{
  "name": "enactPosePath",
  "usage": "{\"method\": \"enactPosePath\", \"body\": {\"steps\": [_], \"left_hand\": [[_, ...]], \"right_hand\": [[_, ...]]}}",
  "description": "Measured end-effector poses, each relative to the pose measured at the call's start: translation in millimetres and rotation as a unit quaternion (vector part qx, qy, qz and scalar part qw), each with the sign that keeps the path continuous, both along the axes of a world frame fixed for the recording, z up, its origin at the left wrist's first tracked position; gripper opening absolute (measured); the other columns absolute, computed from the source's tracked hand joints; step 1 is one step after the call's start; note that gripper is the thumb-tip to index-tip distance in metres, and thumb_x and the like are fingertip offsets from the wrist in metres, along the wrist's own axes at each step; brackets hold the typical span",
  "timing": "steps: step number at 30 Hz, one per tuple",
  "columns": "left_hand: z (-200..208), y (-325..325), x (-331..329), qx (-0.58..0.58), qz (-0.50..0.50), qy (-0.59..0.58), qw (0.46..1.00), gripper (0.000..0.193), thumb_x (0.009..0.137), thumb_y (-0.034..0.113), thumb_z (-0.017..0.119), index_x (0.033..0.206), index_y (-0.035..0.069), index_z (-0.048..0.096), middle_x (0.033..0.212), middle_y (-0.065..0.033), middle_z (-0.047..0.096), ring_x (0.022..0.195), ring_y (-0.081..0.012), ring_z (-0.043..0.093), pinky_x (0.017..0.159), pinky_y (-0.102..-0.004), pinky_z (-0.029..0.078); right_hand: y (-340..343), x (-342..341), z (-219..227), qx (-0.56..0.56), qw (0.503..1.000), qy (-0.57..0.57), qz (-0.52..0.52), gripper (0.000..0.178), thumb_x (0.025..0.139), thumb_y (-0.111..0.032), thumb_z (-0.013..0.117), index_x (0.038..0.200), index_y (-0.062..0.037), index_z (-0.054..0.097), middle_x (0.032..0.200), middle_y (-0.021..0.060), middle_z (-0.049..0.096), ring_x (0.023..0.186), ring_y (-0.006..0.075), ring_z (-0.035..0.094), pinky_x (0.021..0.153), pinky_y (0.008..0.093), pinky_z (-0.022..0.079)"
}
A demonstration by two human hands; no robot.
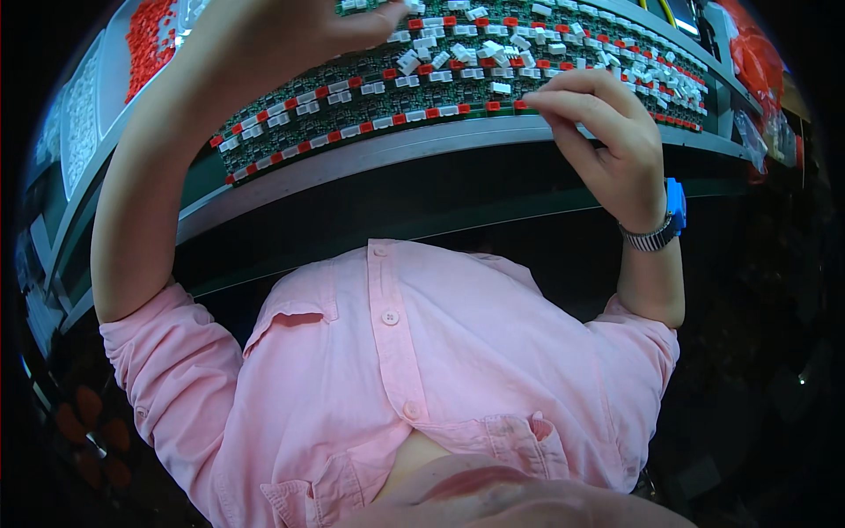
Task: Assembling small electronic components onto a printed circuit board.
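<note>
Over the front row of green circuit boards (290, 132), my right hand (607, 132) is closed in a pinch, thumb and forefinger tips together beside a red connector (519, 105). Whatever sits between those tips is too small to make out. My left hand (339, 31) reaches across the boards at the top edge, its thumb pointing right near loose white connectors (409, 62). The picture cuts off its other fingers, so its grip is hidden. Red and white connectors stand in alternating rows along the boards. A single white connector (501, 88) lies just left of the right fingertips.
A metal rail (352, 167) borders the bench's near side. At the far left stand a tray of red connectors (148, 44) and a tray of white ones (84, 132). More white connectors (660, 84) are heaped at the right. Red plastic bags (755, 57) hang beyond the right end.
</note>
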State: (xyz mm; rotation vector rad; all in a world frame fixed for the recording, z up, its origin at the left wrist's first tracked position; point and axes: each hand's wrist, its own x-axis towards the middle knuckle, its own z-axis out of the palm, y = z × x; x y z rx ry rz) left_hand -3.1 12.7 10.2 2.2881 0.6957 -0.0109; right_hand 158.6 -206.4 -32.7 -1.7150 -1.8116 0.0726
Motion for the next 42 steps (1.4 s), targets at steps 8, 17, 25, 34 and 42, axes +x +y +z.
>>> {"method": "enactPosePath", "body": {"steps": [8,17,25,34,42], "left_hand": [[-30,32,-30,-0.132,-0.003,-0.181,0.975,0.013,0.079,-0.006,0.062,0.091,0.0,0.066,0.087,-0.0077,0.059,0.069,-0.0123,0.053,0.063,-0.0204,0.044],[-33,23,-50,-0.273,0.059,-0.26,0.924,0.019,0.085,-0.011,0.059,0.101,-0.004,0.066,0.093,-0.0106,0.059,0.067,-0.01,0.051,0.058,-0.0173,0.041],[-33,15,-59,-0.221,0.039,-0.301,0.927,0.015,0.086,-0.006,0.063,0.099,-0.001,0.067,0.089,-0.01,0.061,0.072,-0.0133,0.056,0.062,-0.0214,0.045],[-38,40,-112,0.073,-0.086,-0.216,0.97,0.023,0.082,-0.001,0.07,0.105,0.004,0.07,0.096,-0.0065,0.065,0.079,-0.0173,0.06,0.065,-0.0249,0.051],[-45,30,-133,0.169,-0.078,-0.141,0.972,0.018,0.081,-0.001,0.069,0.098,0.004,0.07,0.091,-0.0053,0.065,0.073,-0.0174,0.06,0.064,-0.0263,0.05]], "right_hand": [[-1,1,4,-0.066,0.99,-0.123,0.013,0.036,0.08,0.002,0.071,0.115,-0.0066,0.066,0.092,0.0037,0.067,0.074,0.0149,0.058,0.063,0.0237,0.049],[5,-2,16,-0.088,0.971,-0.222,0.029,0.034,0.081,-0.002,0.071,0.114,-0.0071,0.065,0.09,0.0028,0.066,0.071,0.0146,0.056,0.06,0.0241,0.047],[43,-20,24,0.028,0.978,-0.202,0.044,0.027,0.078,-0.006,0.074,0.104,-0.01,0.068,0.091,0.001,0.062,0.073,0.0151,0.054,0.06,0.0253,0.046],[76,-18,5,-0.005,0.97,-0.216,0.111,0.021,0.079,-0.01,0.074,0.099,-0.0124,0.069,0.095,-0.0007,0.058,0.074,0.0135,0.052,0.06,0.0258,0.045],[85,-36,0,-0.025,0.966,-0.248,0.071,0.017,0.081,-0.01,0.074,0.096,-0.012,0.069,0.096,-0.0002,0.058,0.077,0.0144,0.053,0.062,0.0258,0.046]]}}
